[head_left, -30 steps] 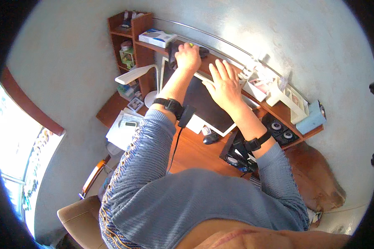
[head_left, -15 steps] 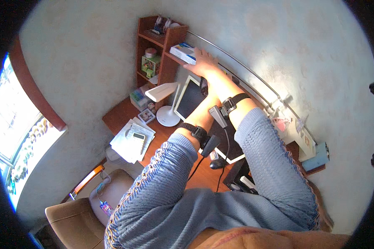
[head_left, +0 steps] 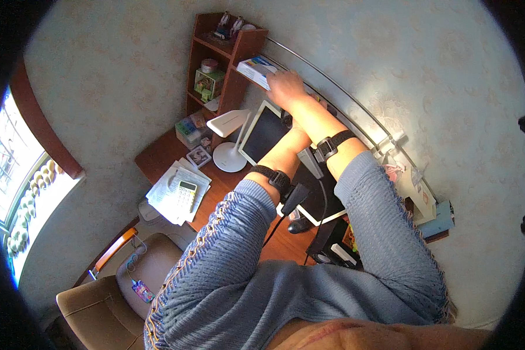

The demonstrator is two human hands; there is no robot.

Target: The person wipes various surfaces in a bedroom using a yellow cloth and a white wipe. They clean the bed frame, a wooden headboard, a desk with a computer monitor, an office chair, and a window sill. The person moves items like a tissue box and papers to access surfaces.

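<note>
My right hand (head_left: 288, 90) reaches to the desk shelf, its fingers bent over the right end of a white and blue flat box (head_left: 255, 71). The fingertips are partly hidden, but the hand looks closed on that end. The box lies on the shelf board beside the brown shelf unit (head_left: 237, 58). My left forearm (head_left: 283, 156) passes under the right one, and the left hand is mostly hidden behind it. A small dark object (head_left: 286, 119) shows there against the white-framed dark screen (head_left: 262, 134); I cannot tell whether the left hand holds it.
A white desk lamp (head_left: 230, 156) stands left of the screen. Papers with a calculator (head_left: 186, 189) lie on the brown desk (head_left: 157, 153). A black mouse (head_left: 300, 226) sits near the front. A metal rail (head_left: 344, 87) runs along the wall. A brown chair (head_left: 93, 312) stands left.
My right hand's spread fingers have drawn in and bent over the end of the box. The view has shifted slightly. The left forearm has barely moved.
</note>
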